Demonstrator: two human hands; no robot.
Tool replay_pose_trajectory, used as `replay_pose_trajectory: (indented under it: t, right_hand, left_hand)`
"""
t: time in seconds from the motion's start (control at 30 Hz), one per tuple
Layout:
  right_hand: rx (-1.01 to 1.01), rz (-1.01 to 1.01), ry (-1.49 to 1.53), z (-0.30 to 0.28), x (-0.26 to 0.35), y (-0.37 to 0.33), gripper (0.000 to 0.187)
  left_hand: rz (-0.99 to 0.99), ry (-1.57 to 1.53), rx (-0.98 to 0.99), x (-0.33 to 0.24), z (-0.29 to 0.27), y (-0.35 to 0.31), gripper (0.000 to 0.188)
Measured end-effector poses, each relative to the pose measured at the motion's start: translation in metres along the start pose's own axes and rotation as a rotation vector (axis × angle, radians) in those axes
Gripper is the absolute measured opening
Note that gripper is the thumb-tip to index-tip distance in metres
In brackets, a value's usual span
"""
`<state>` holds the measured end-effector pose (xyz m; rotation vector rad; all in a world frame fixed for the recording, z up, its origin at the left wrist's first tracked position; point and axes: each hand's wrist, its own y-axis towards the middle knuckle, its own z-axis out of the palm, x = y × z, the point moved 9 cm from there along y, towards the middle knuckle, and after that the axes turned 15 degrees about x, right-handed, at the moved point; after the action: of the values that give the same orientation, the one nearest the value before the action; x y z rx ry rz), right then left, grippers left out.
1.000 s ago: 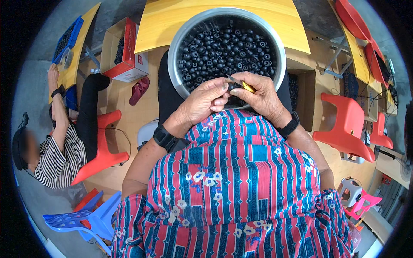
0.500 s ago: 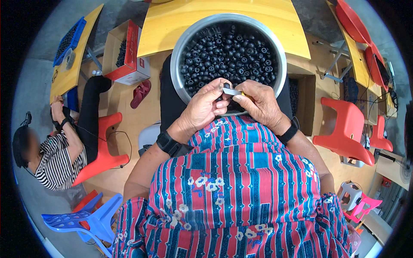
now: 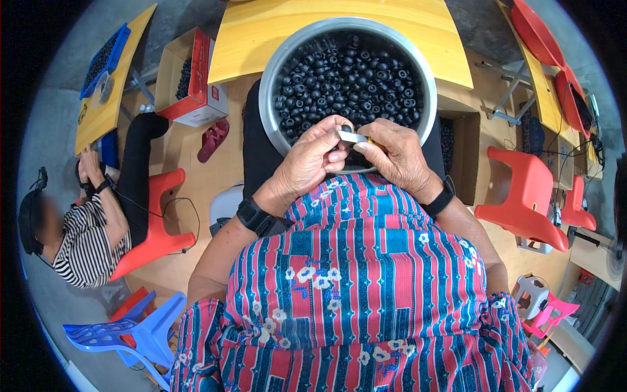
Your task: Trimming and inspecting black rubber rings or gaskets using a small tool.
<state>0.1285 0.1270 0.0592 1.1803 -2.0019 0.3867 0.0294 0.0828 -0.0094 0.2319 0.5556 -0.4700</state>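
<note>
My left hand [image 3: 309,157] pinches a small round black part [image 3: 347,129] over the near rim of a big metal basin [image 3: 429,81]. In my right hand [image 3: 397,155] is a small knife [image 3: 353,137], its flat silvery blade laid across that part. Only a bit of the yellow handle shows between my fingers. Below, the basin holds many loose black parts [image 3: 346,81] of the same kind, several with a hole in the end. Fingers cover most of the held part, so I cannot tell whether the blade cuts into it.
A yellow table [image 3: 241,39] stands behind the basin. Cardboard boxes with black parts are at left [image 3: 192,91] and right [image 3: 467,140]. Red stools [image 3: 522,196] stand at right, a blue chair [image 3: 147,333] lower left. A person in a striped top [image 3: 95,245] sits at left.
The blade has tilted slightly and turned brighter against the black part. Both my hands stay in nearly the same place. The person at left has shifted their hands a little.
</note>
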Motion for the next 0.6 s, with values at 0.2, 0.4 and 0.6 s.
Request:
replay_pose_trajectory:
  t: [0.2,0.4,0.6]
  right_hand:
    - [-0.001,-0.002,-0.025,-0.0006,0.0024,0.0001,0.019]
    - [-0.009,0.002,-0.035,-0.0003,0.001,0.0003,0.018]
    - [-0.009,0.003,-0.042,0.0003,-0.0007,-0.0002,0.019]
  left_hand:
    - [0.001,0.029,-0.005,-0.0008,0.0044,0.0006,0.019]
    - [0.004,0.048,-0.054,-0.0013,0.001,0.0001,0.017]
    - [0.016,0.092,-0.069,-0.0031,-0.0001,0.0001,0.018]
